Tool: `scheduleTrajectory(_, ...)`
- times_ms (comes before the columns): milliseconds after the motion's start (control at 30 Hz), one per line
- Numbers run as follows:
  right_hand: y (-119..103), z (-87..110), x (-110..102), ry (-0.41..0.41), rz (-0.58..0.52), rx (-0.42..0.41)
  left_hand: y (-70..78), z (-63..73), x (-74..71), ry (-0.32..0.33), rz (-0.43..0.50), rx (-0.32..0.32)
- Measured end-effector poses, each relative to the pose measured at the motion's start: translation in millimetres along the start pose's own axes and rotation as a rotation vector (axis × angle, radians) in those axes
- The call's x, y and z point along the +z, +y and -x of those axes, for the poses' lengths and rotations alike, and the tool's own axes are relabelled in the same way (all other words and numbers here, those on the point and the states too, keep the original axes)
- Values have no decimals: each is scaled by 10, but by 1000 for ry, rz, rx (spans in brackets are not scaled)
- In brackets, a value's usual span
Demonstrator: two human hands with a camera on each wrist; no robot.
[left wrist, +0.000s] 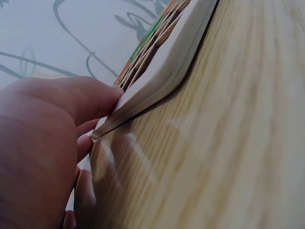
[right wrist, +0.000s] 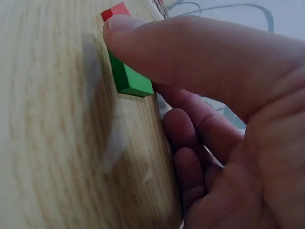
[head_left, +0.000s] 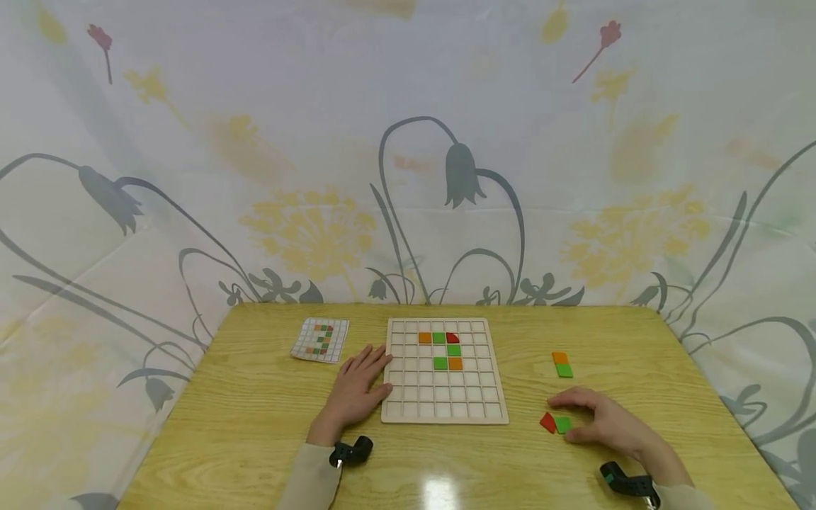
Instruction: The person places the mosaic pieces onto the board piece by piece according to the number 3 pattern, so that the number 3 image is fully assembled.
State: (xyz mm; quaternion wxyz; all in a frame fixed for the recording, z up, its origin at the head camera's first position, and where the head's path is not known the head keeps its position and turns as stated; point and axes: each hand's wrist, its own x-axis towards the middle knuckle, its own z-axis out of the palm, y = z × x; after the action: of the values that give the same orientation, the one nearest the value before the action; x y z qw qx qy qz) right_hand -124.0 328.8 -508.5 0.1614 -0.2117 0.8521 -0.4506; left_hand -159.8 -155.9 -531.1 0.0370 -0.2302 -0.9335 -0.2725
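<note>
A light wooden grid board point(head_left: 446, 418) lies mid-table, bearing several orange, green and red tiles in its upper cells. At its left edge rests my left hand point(head_left: 358, 393), fingers extended; in the left wrist view its thumb touches the board's rim point(left wrist: 157, 76). To the board's right, my right hand point(head_left: 605, 421) hovers low with thumb and index finger apart, beside a green square tile point(head_left: 563, 425) and a red tile with a curved side point(head_left: 547, 423). In the right wrist view the thumb overlaps the green tile point(right wrist: 133, 83), and the red tile point(right wrist: 116, 10) shows beyond it.
A small pattern card point(head_left: 336, 351) with a coloured grid design lies left of the board. Farther right, an orange tile point(head_left: 559, 358) and another green tile point(head_left: 564, 370) lie together on the wooden table point(head_left: 242, 411). A flower-printed cloth point(head_left: 319, 142) hangs behind.
</note>
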Motion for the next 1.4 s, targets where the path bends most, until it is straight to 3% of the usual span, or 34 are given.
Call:
scheduleTrajectory(200, 25, 26, 35, 39, 75, -64, 6, 0, -4, -8, -2, -2)
scheduleTrajectory(467, -40, -17, 60, 65, 73, 6, -8, -1, -3, -37, -4, -34)
scheduleTrajectory(1000, -98, -76, 115, 112, 33, 75, -6, 0, -6, -18, 4, -22)
scheduleTrajectory(1400, -125, -64, 133, 147, 81, 74, -20, 9, 9, -7, -1, -10)
